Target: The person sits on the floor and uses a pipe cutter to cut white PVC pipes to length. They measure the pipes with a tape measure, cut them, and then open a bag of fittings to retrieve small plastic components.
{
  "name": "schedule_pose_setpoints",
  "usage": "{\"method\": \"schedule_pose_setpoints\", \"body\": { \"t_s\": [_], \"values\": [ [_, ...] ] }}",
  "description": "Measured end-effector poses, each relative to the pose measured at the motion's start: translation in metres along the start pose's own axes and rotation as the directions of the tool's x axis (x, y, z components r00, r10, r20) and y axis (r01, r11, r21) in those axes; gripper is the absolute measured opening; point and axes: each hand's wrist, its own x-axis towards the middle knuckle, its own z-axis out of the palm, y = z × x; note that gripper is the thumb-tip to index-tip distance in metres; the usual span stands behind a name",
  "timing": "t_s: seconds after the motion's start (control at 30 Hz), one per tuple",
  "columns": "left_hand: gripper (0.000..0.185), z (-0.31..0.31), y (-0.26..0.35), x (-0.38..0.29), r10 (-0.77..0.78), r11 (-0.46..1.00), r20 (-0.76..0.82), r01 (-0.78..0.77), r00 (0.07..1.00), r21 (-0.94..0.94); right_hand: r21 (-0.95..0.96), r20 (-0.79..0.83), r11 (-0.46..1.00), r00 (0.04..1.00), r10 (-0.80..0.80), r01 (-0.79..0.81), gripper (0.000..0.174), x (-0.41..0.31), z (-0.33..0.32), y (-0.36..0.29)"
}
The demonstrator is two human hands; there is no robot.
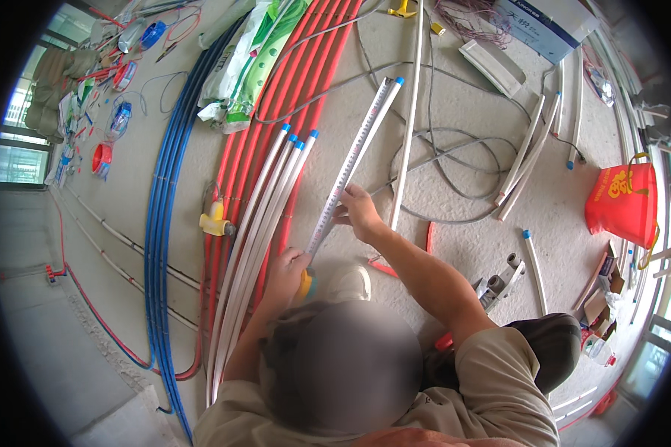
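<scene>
My left hand (288, 274) grips a yellow and teal tape measure (307, 285), mostly hidden behind my fingers and head. Its pulled-out blade (364, 131) slants up and away across the floor. Along the blade lies a white plastic pipe (384, 110) with a blue cap on its far end. My right hand (360, 213) pinches the pipe and blade together partway along; the near end of the pipe is hidden. Left of the blade rests a bundle of white pipes (257, 223) with blue caps.
Red conduits (240, 167) and blue conduits (165, 195) run along the concrete floor. A grey cable (458, 195) coils to the right. Further right are loose white pipes (528, 151), a pipe-cutting or bending tool (500, 282) and a red bag (618, 195). A yellow plug connector (215, 223) lies left.
</scene>
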Motion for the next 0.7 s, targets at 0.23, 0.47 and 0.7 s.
{"method": "schedule_pose_setpoints", "body": {
  "t_s": [0.23,0.47,0.7],
  "values": [
    [0.019,0.012,0.0,0.023,-0.038,0.997,0.041,0.041,0.998,-0.065,-0.007,0.01,1.0,1.0,-0.001,0.001,0.019,-0.001,0.004,0.0],
    [0.023,0.023,0.009,0.031,0.024,0.994,0.004,-0.023,1.0,-0.104,0.019,0.025,0.999,0.999,-0.03,0.029,0.019,-0.002,0.001,0.001],
    [0.023,0.015,0.002,0.032,-0.01,0.996,-0.009,0.01,1.0,-0.083,0.019,0.011,1.0,1.0,-0.024,0.024,0.018,-0.001,0.001,0.003]
  ]
}}
